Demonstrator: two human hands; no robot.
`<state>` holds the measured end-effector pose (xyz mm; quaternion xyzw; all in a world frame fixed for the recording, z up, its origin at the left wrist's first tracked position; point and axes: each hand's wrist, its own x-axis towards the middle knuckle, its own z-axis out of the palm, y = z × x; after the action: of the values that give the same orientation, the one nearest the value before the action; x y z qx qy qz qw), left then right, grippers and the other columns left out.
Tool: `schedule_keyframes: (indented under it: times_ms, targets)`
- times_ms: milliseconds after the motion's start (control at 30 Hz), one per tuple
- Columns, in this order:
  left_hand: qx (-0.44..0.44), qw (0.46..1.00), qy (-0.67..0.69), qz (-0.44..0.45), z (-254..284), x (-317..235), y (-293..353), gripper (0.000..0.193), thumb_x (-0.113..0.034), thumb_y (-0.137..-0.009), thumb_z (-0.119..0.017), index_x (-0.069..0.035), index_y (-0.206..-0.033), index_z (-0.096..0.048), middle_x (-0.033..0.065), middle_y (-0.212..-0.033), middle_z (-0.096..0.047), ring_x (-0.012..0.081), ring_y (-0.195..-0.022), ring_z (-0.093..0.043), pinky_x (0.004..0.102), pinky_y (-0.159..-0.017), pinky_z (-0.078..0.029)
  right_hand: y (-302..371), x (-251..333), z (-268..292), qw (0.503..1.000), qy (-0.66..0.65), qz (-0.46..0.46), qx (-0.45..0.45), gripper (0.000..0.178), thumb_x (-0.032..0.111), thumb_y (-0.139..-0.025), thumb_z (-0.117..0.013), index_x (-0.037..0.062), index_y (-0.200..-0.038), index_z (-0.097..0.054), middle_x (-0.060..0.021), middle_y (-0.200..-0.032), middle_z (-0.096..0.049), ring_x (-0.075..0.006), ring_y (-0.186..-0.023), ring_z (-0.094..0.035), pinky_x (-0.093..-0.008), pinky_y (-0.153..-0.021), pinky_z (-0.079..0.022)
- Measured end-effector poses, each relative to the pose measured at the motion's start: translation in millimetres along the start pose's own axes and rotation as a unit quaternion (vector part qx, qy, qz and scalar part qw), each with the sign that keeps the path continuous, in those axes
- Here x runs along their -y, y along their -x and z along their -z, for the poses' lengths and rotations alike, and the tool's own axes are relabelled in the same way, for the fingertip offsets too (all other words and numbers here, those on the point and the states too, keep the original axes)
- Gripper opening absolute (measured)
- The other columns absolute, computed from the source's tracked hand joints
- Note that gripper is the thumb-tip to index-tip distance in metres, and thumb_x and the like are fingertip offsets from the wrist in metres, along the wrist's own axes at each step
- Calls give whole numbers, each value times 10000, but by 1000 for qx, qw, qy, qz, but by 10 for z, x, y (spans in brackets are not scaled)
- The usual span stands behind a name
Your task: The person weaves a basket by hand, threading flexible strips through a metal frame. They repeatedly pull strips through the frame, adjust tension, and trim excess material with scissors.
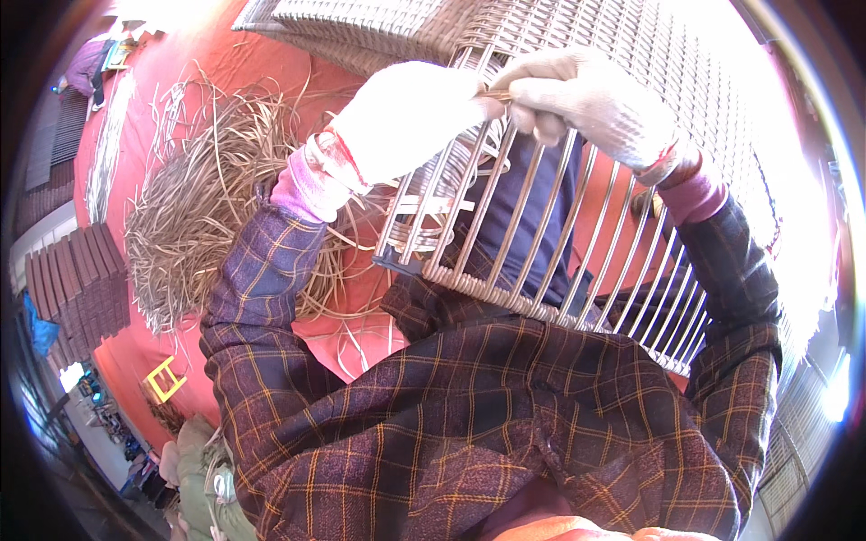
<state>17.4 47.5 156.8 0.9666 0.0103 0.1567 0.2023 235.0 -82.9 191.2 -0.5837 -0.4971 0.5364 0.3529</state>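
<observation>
In white work gloves, my left hand (406,113) and my right hand (586,99) meet above a partly woven wicker frame (523,302). A short length of brown wicker strand (494,95) runs between their pinched fingertips. Both hands are closed on it; its ends are hidden in the gloves. Beneath them, bare parallel rods span from the wrapped near rail up to the finished weave (622,36). Beside the left forearm, at the frame's left corner, is a coil of pale strand (437,203), partly hidden behind the rods. Glare washes out the left glove.
A big tangled heap of loose wicker strands (207,198) lies on the red floor (311,72) to my left. Farther left are stacked brown slatted panels (81,279) and a small yellow frame (163,380). Another person (86,68) is at the far upper left.
</observation>
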Motion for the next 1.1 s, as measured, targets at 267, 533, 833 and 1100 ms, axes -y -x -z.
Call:
schedule_keyframes:
  times_ms: [267,533,833,1100]
  targets:
    - [34,996,-81,30,-27,-221,-68,225,-304,-1028,-648,-90,-1048,-715,128,-863,-710,334,-830,-717,441,-712,-563,172,34,-172,992,111,13,-61,248,280,-995,-669,73,-1022,-803,31,-794,-678,-54,-635,-581,-227,-612,-487]
    - [-86,990,-69,-88,73,-163,77,279,-147,-952,-680,-81,-1212,-758,101,-1107,-760,284,-950,-742,389,-813,-602,321,-67,-34,997,22,-14,-79,268,301,-1036,-654,62,-1066,-772,51,-746,-637,-33,-607,-549,-205,-570,-458]
    - [-121,988,-40,-92,19,-305,17,331,-126,-931,-667,-62,-1247,-741,116,-1144,-760,270,-995,-750,383,-865,-609,549,-56,-27,994,-29,-31,-98,277,294,-1055,-657,41,-1052,-768,31,-781,-682,-25,-631,-580,-186,-599,-489]
    - [-165,980,-68,-85,-30,-388,-14,340,-154,-944,-665,-71,-1265,-738,88,-1155,-770,268,-971,-749,396,-842,-602,542,-68,-117,994,-64,12,-87,263,256,-1078,-631,24,-1124,-749,18,-782,-694,-19,-594,-585,-174,-577,-478]
